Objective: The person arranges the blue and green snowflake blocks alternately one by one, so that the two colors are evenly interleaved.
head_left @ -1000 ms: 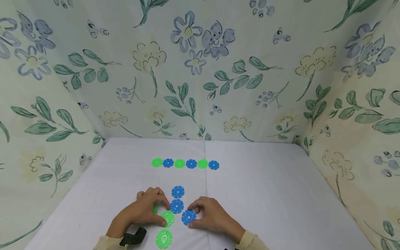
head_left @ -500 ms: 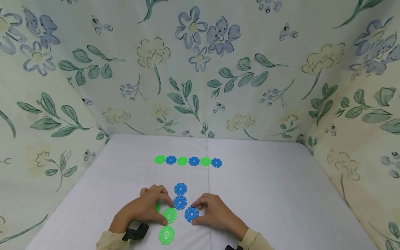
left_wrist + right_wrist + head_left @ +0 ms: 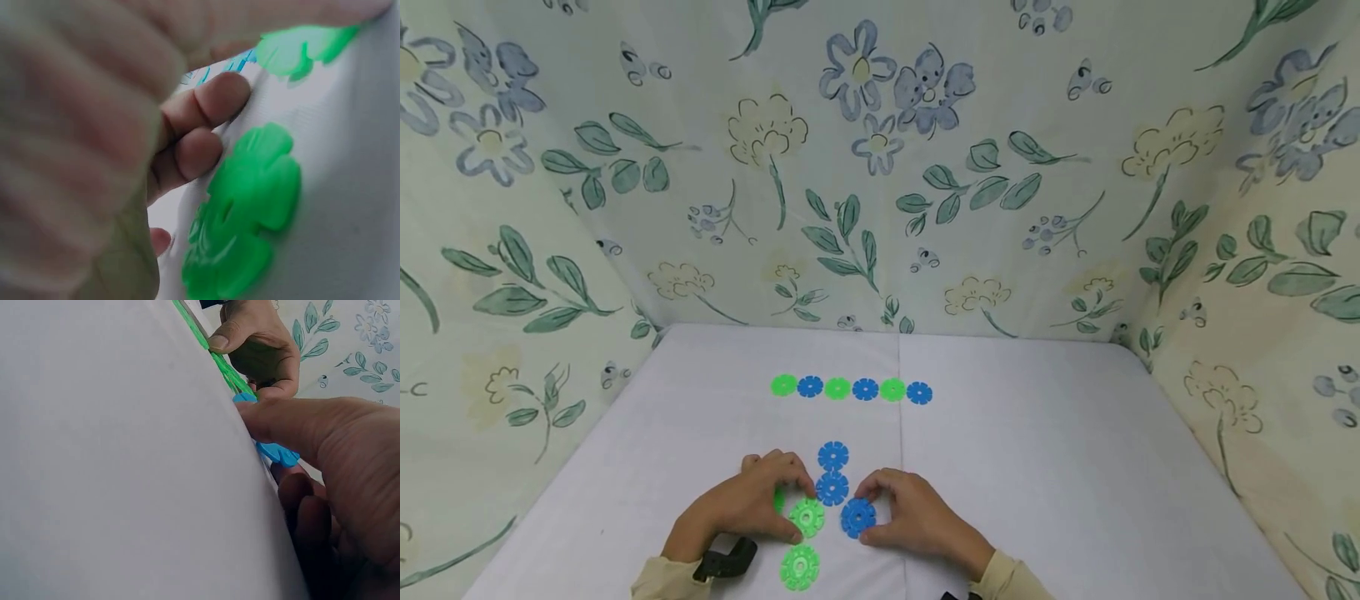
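In the head view my left hand holds a green slotted snowflake disc on the table, its thumb at the near edge and its index finger at the far edge. Another green disc lies beneath that hand's palm, mostly hidden in the head view. My right hand pinches a blue slotted disc between thumb and fingers, just right of the held green one, with a small gap between them. Two blue discs lie beyond, one behind the other. Nearer me rests a further green disc.
Farther back on the white-covered table, a row of alternating green and blue discs runs left to right. Flower-patterned cloth stands at the back and both sides. A black strap circles my left wrist.
The whole head view has shifted a little. Both hands keep their holds, and the right hand's blue disc has moved only very slightly left over the last half second.
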Demonstrator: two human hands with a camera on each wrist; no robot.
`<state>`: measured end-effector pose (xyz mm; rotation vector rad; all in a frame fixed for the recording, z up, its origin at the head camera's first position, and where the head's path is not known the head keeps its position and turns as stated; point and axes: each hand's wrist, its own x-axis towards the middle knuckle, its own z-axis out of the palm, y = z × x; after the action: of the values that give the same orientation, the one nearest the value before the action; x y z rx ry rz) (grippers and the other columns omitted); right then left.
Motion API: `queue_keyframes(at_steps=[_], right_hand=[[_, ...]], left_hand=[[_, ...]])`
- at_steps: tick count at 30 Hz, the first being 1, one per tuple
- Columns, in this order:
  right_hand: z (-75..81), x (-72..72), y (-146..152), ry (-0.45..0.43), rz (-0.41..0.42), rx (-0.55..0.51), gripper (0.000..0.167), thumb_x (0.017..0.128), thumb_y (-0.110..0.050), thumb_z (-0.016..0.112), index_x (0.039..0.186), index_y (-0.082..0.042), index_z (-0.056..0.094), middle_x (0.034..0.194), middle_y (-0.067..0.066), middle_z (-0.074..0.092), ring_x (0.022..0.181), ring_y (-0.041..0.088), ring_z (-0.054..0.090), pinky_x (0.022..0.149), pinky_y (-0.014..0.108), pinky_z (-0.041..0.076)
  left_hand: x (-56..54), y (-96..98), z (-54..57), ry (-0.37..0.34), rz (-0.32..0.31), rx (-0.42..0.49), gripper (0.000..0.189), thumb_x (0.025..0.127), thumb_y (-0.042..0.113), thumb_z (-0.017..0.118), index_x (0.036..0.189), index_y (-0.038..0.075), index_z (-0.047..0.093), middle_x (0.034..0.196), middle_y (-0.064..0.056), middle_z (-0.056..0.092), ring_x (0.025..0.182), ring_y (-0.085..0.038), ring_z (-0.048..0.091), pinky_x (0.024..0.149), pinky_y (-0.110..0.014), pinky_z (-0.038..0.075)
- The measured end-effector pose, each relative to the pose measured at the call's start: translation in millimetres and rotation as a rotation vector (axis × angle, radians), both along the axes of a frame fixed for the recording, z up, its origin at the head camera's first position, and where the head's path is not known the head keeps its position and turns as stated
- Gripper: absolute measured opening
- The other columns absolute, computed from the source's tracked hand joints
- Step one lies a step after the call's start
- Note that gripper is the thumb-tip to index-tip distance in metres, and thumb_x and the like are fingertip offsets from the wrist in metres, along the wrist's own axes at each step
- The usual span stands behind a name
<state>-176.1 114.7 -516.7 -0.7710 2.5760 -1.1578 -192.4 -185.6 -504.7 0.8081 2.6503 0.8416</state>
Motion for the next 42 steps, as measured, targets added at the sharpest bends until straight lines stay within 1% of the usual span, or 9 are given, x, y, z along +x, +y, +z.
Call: queue_keyframes(at_steps=[6, 10, 13, 17, 21, 27, 32, 38, 42], right_hand=[[-4.4, -1.6, 3.7, 0.063, 0.108, -0.024, 0.042, 0.078, -0.036, 0.085, 0.114, -0.035, 0.063, 0.096, -0.018, 0.066, 0.063, -0.002, 0.049, 0.064, 0.017, 0.043], [-6.7, -1.7, 6.0, 0.113, 0.176, -0.017, 0.04, 0.084, -0.037, 0.08, 0.119, -0.034, 0.061, 0.097, -0.017, 0.066, 0.066, -0.004, 0.048, 0.062, 0.016, 0.044], [-7.4, -1.5, 6.7, 0.129, 0.203, -0.02, 0.039, 0.086, -0.038, 0.079, 0.12, -0.033, 0.06, 0.096, -0.017, 0.067, 0.066, -0.005, 0.049, 0.061, 0.016, 0.045], [-7.4, -0.8, 7.0, 0.132, 0.217, -0.04, 0.04, 0.085, -0.038, 0.079, 0.12, -0.031, 0.061, 0.093, -0.017, 0.067, 0.066, -0.007, 0.049, 0.06, 0.016, 0.046], [-7.0, 0.0, 7.2, 0.118, 0.218, -0.062, 0.041, 0.083, -0.038, 0.081, 0.119, -0.03, 0.063, 0.091, -0.016, 0.067, 0.069, -0.008, 0.051, 0.062, 0.016, 0.047], [-8.0, -1.0, 8.1, 0.031, 0.184, -0.137, 0.041, 0.081, -0.037, 0.082, 0.118, -0.032, 0.064, 0.09, -0.014, 0.069, 0.065, -0.004, 0.052, 0.059, 0.018, 0.047], [-10.0, -3.2, 8.3, -0.043, 0.112, -0.227, 0.043, 0.08, -0.036, 0.084, 0.118, -0.032, 0.065, 0.089, -0.009, 0.069, 0.059, 0.0, 0.053, 0.056, 0.022, 0.049], [-6.1, -3.7, 6.2, -0.088, 0.016, -0.283, 0.044, 0.079, -0.033, 0.085, 0.118, -0.031, 0.065, 0.091, -0.005, 0.066, 0.055, 0.001, 0.049, 0.054, 0.022, 0.047], [-2.5, -5.1, 3.5, -0.106, -0.05, -0.305, 0.043, 0.079, -0.032, 0.085, 0.117, -0.032, 0.064, 0.093, -0.003, 0.065, 0.054, 0.003, 0.047, 0.052, 0.022, 0.045]], left_hand=[[1.0, 2.0, -0.1, -0.037, 0.005, 0.052, 0.043, 0.067, 0.045, 0.089, 0.101, 0.042, 0.064, 0.092, 0.023, 0.064, 0.086, -0.001, 0.056, 0.087, -0.038, 0.029], [1.2, 3.5, 1.3, -0.061, 0.029, 0.045, 0.043, 0.07, 0.041, 0.088, 0.103, 0.045, 0.062, 0.085, 0.022, 0.065, 0.083, -0.003, 0.055, 0.084, -0.037, 0.03], [0.5, 2.9, 0.8, -0.058, 0.016, 0.055, 0.042, 0.074, 0.038, 0.085, 0.109, 0.043, 0.062, 0.084, 0.019, 0.064, 0.08, -0.003, 0.055, 0.079, -0.032, 0.038], [-1.4, 1.3, -1.8, -0.073, -0.021, 0.118, 0.041, 0.078, 0.032, 0.084, 0.113, 0.036, 0.064, 0.082, 0.015, 0.065, 0.074, -0.004, 0.057, 0.069, -0.025, 0.048], [-2.7, -0.4, -4.4, -0.083, -0.019, 0.164, 0.035, 0.08, 0.027, 0.081, 0.111, 0.033, 0.067, 0.081, 0.014, 0.065, 0.072, -0.003, 0.059, 0.068, -0.023, 0.05], [-3.2, -2.0, -5.7, -0.093, 0.034, 0.195, 0.027, 0.084, 0.03, 0.08, 0.107, 0.035, 0.068, 0.082, 0.013, 0.065, 0.075, -0.004, 0.06, 0.068, -0.024, 0.05], [-4.8, -3.0, -7.7, -0.081, 0.115, 0.246, 0.023, 0.088, 0.03, 0.076, 0.109, 0.032, 0.069, 0.084, 0.01, 0.065, 0.075, -0.006, 0.058, 0.068, -0.025, 0.048], [-9.7, -3.6, -10.1, 0.047, 0.254, 0.31, 0.027, 0.091, 0.029, 0.074, 0.117, 0.031, 0.068, 0.084, 0.01, 0.062, 0.073, -0.007, 0.056, 0.066, -0.024, 0.047], [-12.4, -6.9, -11.6, 0.14, 0.311, 0.334, 0.032, 0.09, 0.025, 0.075, 0.121, 0.027, 0.068, 0.082, 0.011, 0.063, 0.072, -0.007, 0.057, 0.067, -0.024, 0.047]])
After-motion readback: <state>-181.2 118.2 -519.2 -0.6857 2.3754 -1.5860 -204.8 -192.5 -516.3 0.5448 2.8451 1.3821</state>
